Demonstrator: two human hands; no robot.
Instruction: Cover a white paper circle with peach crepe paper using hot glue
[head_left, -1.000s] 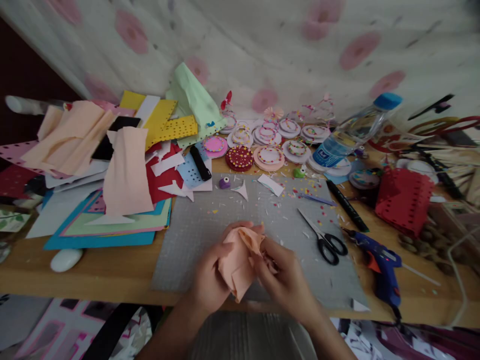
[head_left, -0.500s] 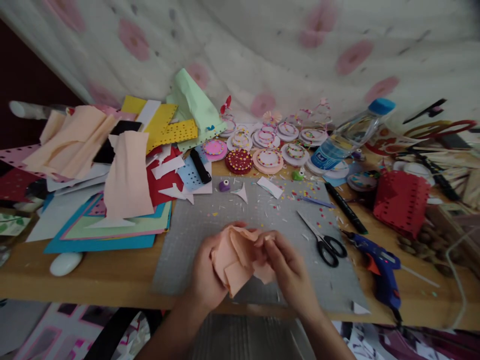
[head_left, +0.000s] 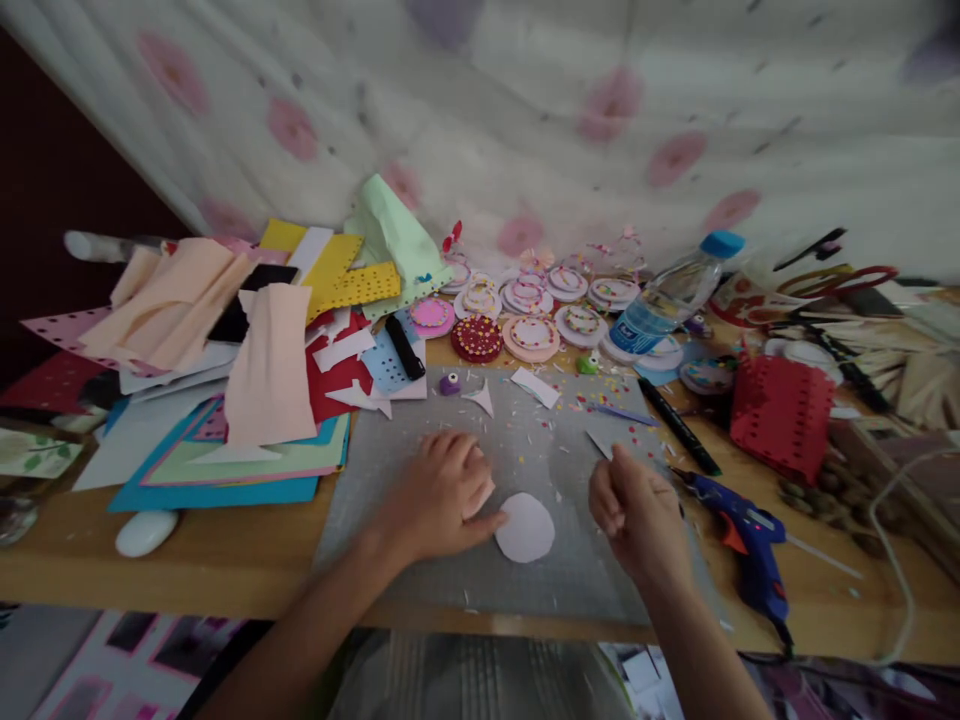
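Note:
A round white paper disc (head_left: 526, 530) lies on the grey cutting mat (head_left: 390, 580), and the thumb of my left hand (head_left: 439, 495) touches its left edge. The other fingers of that hand are curled down; a pale edge shows under them, its kind hidden. My right hand (head_left: 645, 515) is closed in a loose fist above the mat's right side. What it may hold cannot be seen. Beneath that hand lie the scissors (head_left: 598, 442), mostly covered, with only a blade tip showing. Small paper scraps and a purple punch (head_left: 449, 384) lie farther back on the mat.
On the left are stacked coloured papers (head_left: 225, 490) and peach crepe paper (head_left: 270, 370). Decorated discs (head_left: 531, 337) line the back beside a water bottle (head_left: 667, 300). A blue glue gun (head_left: 750, 540), a black marker (head_left: 679, 425) and a red box (head_left: 780, 415) sit on the right.
The folded peach paper held between both hands is no longer visible. My hands have moved apart, the left onto the mat, the right over the scissors. A white disc now lies between them.

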